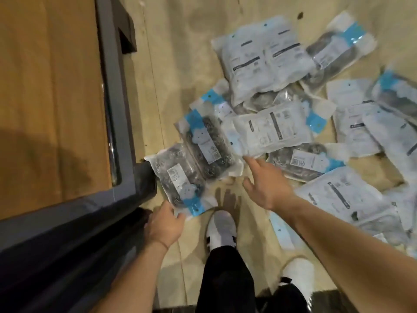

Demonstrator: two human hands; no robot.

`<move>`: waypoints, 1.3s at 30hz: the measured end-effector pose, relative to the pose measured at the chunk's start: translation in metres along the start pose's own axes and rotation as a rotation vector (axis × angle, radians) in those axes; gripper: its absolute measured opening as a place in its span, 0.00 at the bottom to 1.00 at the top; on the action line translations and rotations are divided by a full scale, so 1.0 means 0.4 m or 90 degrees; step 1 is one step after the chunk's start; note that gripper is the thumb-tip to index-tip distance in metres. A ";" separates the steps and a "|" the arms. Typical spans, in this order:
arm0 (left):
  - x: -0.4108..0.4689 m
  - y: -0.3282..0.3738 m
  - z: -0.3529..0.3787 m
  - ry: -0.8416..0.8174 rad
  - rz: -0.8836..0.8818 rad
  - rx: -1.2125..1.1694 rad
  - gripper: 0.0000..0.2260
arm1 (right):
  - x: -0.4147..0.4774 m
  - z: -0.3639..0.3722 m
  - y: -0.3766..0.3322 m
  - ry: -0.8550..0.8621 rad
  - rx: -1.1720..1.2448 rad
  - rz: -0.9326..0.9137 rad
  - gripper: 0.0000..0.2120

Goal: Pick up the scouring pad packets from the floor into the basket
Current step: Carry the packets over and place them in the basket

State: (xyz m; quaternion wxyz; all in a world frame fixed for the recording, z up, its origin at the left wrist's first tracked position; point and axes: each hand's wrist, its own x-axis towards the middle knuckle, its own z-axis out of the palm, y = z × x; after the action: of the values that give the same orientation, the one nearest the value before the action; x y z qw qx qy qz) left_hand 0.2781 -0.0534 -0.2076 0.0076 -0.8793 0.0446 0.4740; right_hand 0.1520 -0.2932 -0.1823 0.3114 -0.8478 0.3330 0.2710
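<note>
Packets of scouring pads (266, 62) lie scattered and overlapping on the floor (180, 53), spread from your twelve to your three o'clock; some show dark coiled pads through clear film, others lie with the white printed back up. Your left hand (163, 224) grips one packet (178, 177) by its blue end, thumb on top, at the seven o'clock edge of the heap; that packet's far corner sits just beside the corner of the grey-rimmed basket (114, 98), which fills your nine o'clock side. Your right hand (267, 186) is open, fingers straight and spread; its index fingertip is at the near edge of a white-backed packet (268, 129) lying at the hand's twelve o'clock; blur hides whether it touches. Your white shoes (222, 227) stand at six o'clock, one near the held packet.
</note>
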 end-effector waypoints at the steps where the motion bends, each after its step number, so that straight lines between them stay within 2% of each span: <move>1: 0.052 -0.018 0.033 0.006 -0.021 -0.019 0.13 | 0.055 0.034 -0.001 0.008 0.027 0.000 0.28; 4: 0.173 -0.058 0.131 -0.004 -0.076 -0.105 0.25 | 0.188 0.119 0.002 0.035 0.130 0.044 0.31; 6: 0.230 -0.077 0.184 0.009 -0.116 -0.215 0.31 | 0.255 0.166 0.001 0.057 0.196 0.082 0.34; 10: 0.362 -0.137 0.282 0.073 -0.143 -0.418 0.41 | 0.324 0.239 -0.017 0.132 0.223 0.084 0.41; 13: 0.363 -0.114 0.276 0.057 -0.150 -0.528 0.38 | 0.333 0.258 -0.035 0.101 0.267 0.099 0.45; 15: 0.328 -0.081 0.240 0.006 -0.168 -0.593 0.36 | 0.328 0.245 -0.042 0.066 0.308 0.120 0.46; 17: 0.301 -0.067 0.206 -0.028 -0.175 -0.588 0.35 | 0.311 0.221 -0.048 0.028 0.293 0.106 0.43; 20: 0.264 -0.051 0.156 -0.007 -0.152 -0.563 0.35 | 0.259 0.164 -0.052 0.019 0.274 0.053 0.36; 22: 0.214 -0.023 0.116 0.019 -0.137 -0.536 0.35 | 0.211 0.102 -0.057 0.012 0.274 0.041 0.34; 25: 0.101 0.045 0.032 0.042 -0.109 -0.517 0.29 | 0.130 -0.007 -0.074 0.000 0.262 0.033 0.37; 28: -0.022 0.117 -0.062 0.051 -0.070 -0.541 0.29 | 0.039 -0.135 -0.096 0.013 0.259 0.018 0.40; 31: -0.183 0.163 -0.165 0.059 -0.053 -0.538 0.22 | -0.094 -0.302 -0.119 0.034 0.268 -0.009 0.40; 34: -0.398 0.187 -0.280 0.064 -0.028 -0.523 0.21 | -0.295 -0.500 -0.139 0.062 0.302 -0.018 0.40; 39: -0.864 0.240 -0.496 0.093 0.046 -0.480 0.14 | -0.719 -0.809 -0.180 0.125 0.352 -0.010 0.38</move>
State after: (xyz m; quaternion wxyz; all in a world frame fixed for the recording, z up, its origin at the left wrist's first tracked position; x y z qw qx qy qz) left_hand 0.2462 -0.1353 0.1928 -0.3363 -0.8497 -0.1013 0.3934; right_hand 0.1048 -0.3665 0.2478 0.4990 -0.7556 0.4159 0.0845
